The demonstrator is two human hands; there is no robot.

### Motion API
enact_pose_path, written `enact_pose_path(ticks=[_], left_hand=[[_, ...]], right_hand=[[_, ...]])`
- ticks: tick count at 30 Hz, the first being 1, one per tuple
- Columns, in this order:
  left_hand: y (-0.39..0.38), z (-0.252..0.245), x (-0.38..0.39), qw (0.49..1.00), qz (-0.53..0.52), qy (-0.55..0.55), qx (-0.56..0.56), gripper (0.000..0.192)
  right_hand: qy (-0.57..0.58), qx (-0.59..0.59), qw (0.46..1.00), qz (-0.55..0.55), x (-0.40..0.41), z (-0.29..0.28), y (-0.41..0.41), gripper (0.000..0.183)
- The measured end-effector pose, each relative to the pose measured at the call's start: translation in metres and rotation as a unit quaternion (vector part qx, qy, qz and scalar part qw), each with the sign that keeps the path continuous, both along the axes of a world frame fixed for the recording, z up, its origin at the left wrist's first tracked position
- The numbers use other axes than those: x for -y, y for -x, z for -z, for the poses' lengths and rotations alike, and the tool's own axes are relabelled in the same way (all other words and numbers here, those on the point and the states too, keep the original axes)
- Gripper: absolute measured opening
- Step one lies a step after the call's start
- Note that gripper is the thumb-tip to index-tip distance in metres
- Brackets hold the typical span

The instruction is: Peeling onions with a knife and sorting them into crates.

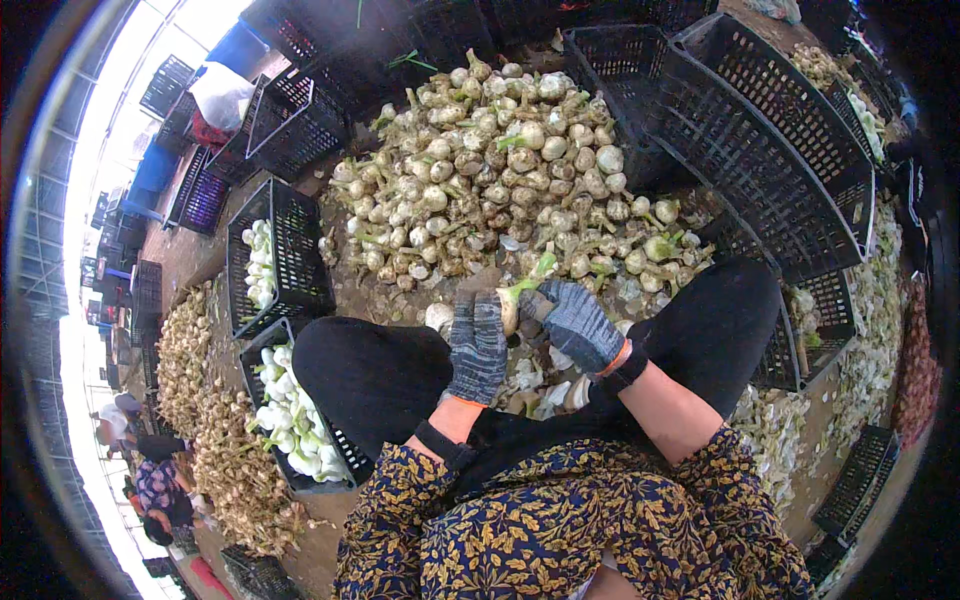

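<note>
Between my knees, both hands in grey knitted work gloves grip one garlic bulb with a green stem (512, 301). My left hand (478, 349) is along its left side, fingers pointing away from me. On the right, my right hand (574, 322) has its fingers curled against the bulb and stem base; its fingertips are partly hidden. Just beyond my hands a large heap of untrimmed, soil-marked garlic bulbs (495, 165) covers the floor. Loose papery garlic skins (529, 375) lie beneath my hands. Another pale bulb (438, 316) rests beside my left fingers.
By my left knee, a black plastic crate (352, 457) contains peeled white garlic (296, 412); another such crate (300, 247) stands beyond it. Large black crates (750, 150) are stacked at right. Far left are more garlic heaps (232, 442) and people (161, 480). Skins (772, 442) litter the right floor.
</note>
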State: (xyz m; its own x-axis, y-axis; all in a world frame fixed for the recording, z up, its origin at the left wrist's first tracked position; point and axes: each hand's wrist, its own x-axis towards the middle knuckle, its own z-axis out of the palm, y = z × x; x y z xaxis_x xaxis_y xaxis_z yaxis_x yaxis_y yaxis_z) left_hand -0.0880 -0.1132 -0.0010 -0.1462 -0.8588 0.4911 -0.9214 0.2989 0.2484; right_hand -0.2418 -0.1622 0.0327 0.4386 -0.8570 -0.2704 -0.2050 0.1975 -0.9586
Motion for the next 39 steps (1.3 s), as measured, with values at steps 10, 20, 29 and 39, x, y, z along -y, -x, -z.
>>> enact_pose_path(ticks=[10, 20, 29, 39], left_hand=[[0.010, -0.011, 0.012, 0.948, -0.042, -0.184, -0.257, 0.028], [0.006, 0.020, 0.022, 0.704, 0.000, -0.240, -0.669, 0.032], [0.020, -0.018, 0.016, 0.632, -0.025, -0.370, -0.681, 0.033], [-0.009, -0.001, 0.019, 0.597, -0.007, -0.303, -0.742, 0.024]], right_hand=[[0.243, -0.097, 0.965, 0.003, -0.004, 0.004, 0.007, 0.023], [0.227, -0.182, 0.954, 0.077, 0.000, 0.007, -0.001, 0.023], [0.495, -0.298, 0.816, -0.006, 0.000, 0.026, 0.011, 0.016], [0.385, -0.353, 0.844, -0.118, 0.006, 0.038, 0.022, 0.026]])
